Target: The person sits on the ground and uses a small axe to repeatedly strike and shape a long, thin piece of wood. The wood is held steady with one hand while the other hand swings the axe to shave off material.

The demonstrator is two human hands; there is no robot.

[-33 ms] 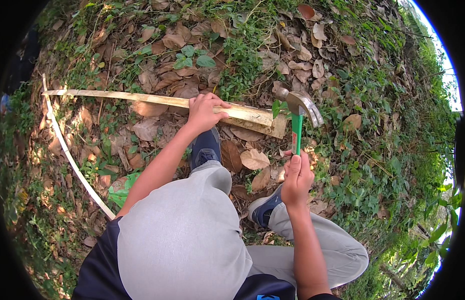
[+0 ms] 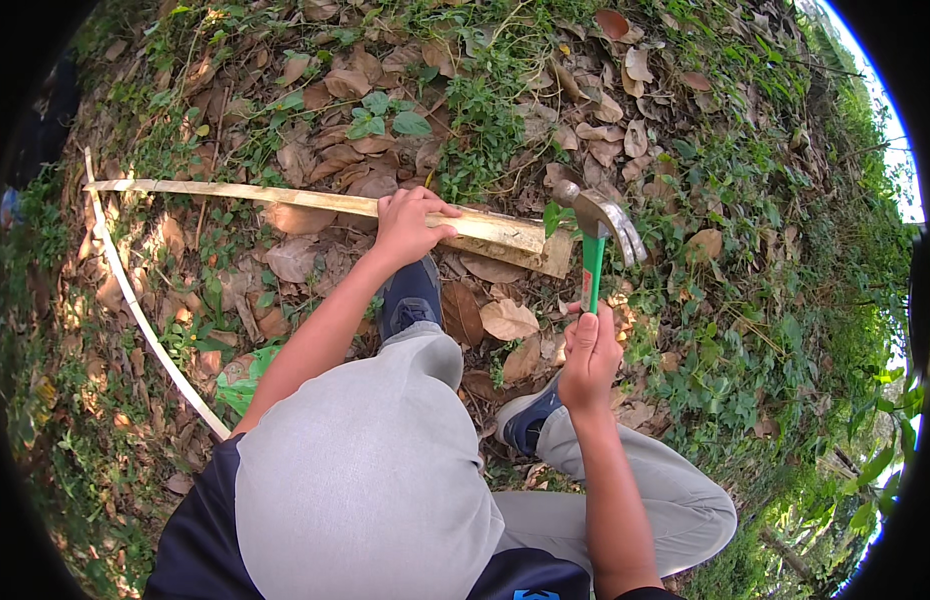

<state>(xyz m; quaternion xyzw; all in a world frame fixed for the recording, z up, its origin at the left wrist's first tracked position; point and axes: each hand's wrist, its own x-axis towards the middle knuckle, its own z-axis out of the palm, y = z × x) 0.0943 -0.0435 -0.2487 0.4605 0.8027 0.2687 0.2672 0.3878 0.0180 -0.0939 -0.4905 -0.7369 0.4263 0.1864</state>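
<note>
My left hand (image 2: pixel 409 226) is closed round a long pale wooden strip (image 2: pixel 255 192), thumb on the near side, fingers over the top. The strip's right end lies along a short, thicker wooden board (image 2: pixel 533 258) on the ground. My right hand (image 2: pixel 591 362) grips a claw hammer (image 2: pixel 593 262) by its green handle. The metal head is raised just right of the board's end, apart from the wood. At the far left the strip meets a second thin pale strip (image 2: pixel 135 300), which slants back toward my left elbow; how they are joined is too small to tell.
Dry brown leaves (image 2: pixel 510 318) and low green plants (image 2: pixel 475 110) cover the ground. My dark blue shoes (image 2: pixel 413 300) stand near the board, the left one close under my left hand. Green bushes (image 2: pixel 875 480) rise at the right. Something dark (image 2: pixel 47 125) shows at the left edge.
The hammer and my right hand have shifted very slightly left. My left hand and the wood have stayed put.
</note>
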